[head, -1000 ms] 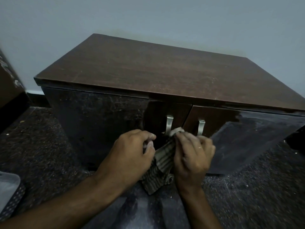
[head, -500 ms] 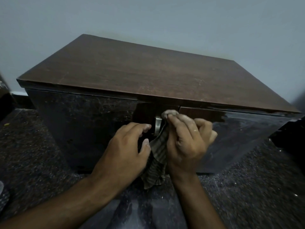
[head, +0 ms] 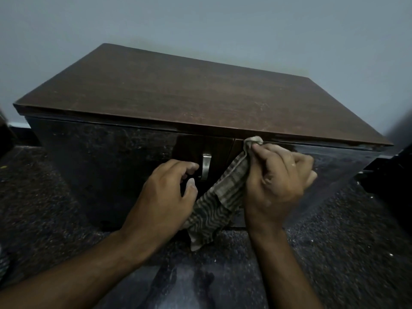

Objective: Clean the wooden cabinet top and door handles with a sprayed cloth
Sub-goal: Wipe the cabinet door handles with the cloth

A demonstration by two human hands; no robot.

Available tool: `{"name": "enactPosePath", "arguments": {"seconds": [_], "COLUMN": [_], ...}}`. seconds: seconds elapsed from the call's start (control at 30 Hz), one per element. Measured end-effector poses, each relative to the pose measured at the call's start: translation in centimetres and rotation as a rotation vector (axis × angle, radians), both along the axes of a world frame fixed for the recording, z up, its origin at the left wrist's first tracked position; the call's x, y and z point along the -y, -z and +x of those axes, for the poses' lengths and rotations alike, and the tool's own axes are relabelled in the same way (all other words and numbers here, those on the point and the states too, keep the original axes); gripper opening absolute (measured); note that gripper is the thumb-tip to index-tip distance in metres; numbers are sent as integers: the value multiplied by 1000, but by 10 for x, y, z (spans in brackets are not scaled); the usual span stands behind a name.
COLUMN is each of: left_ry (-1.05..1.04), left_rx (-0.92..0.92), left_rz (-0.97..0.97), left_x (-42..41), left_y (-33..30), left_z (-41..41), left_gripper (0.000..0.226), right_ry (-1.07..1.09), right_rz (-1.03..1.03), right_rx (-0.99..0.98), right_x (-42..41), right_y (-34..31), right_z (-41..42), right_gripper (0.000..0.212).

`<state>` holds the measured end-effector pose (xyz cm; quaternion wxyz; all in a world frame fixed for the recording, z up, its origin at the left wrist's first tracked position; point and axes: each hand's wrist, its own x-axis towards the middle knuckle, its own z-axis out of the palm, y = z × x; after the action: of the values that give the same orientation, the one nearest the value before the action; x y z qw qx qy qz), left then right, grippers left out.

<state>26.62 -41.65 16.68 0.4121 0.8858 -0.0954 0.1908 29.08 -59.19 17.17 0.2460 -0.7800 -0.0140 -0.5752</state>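
A low dark wooden cabinet stands against the wall, its brown top (head: pixel 189 94) bare. Two glossy doors meet at the middle. The left door's metal handle (head: pixel 206 166) shows; the right door's handle is hidden behind my right hand. My right hand (head: pixel 281 175) grips a striped brown cloth (head: pixel 218 204) and presses its bunched tip against the upper edge of the right door, just under the top. The rest of the cloth hangs down. My left hand (head: pixel 169 195) rests with curled fingers beside the left handle, holding nothing that I can see.
A pale wall (head: pixel 223 25) rises behind the cabinet. The floor (head: pixel 345 241) is dark speckled stone with small bits of debris. A dark object (head: pixel 392 172) sits at the right edge, close to the cabinet's corner.
My right hand has carried the cloth from the left handle up and right to the top edge of the right door. The left handle is uncovered again. The view shifted slightly.
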Motion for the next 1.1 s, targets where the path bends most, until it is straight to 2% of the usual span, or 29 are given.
{"name": "enactPosePath", "arguments": {"seconds": [0.13,0.3,0.53,0.73,0.87,1.0,1.1], "left_ry": [-14,-32,-33,-69,-87,-110,-89], "left_rx": [-1,-2,28,22,19,20,27], "left_rz": [-8,9,12,19,18,14,14], "left_x": [2,4,7,11,7,1,-1], "left_y": [-1,-4,-6,-7,-10,-11,-11], "left_z": [1,0,-1,0,-1,0,-2], "left_gripper": [29,27,21,22,20,18,19], "right_ry": [-59,-119,-169,-219,-194,-207,-210], "right_rz": [-1,243,305,205,70,119,171], "right_rx": [-52,-77,-149,-122,-151,-247,-137], "right_x": [1,8,3,-10,-7,-13,-17], "right_y": [22,3,33,12,34,48,22], "right_z": [-8,-8,-22,-11,-19,-27,-23], "right_gripper": [7,2,7,8,5,9,11]}}
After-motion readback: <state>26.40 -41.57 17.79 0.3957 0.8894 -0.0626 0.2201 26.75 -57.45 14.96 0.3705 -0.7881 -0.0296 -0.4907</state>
